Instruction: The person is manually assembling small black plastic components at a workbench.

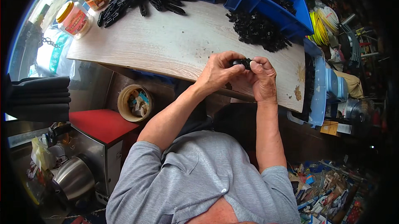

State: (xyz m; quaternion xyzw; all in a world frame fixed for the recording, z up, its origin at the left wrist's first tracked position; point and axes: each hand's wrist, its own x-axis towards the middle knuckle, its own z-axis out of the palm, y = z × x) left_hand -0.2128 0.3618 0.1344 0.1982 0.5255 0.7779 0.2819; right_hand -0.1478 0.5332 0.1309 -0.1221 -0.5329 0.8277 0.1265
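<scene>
Over the front edge of the pale wooden table, both my hands meet around a small black plastic part point(247, 63). My left hand point(219, 69) pinches one end between thumb and fingers. The thumb and fingertips of my right hand point(264, 76) close on the other end. My fingers cover much of the part, so I cannot tell whether it is one piece or two. Beyond my hands lies a heap of small black plastic pieces point(259, 32). Long black plastic pieces point(120, 8) lie in a loose pile at the far left.
Blue bins point(266, 6) line the table's point(153, 43) far edge, one holding more black pieces. Lidded jars point(75, 19) stand at the left end. Below are a waste bucket point(124, 103) and a red-topped cabinet point(102, 124). Clutter and a yellow coil point(318, 29) crowd the right.
</scene>
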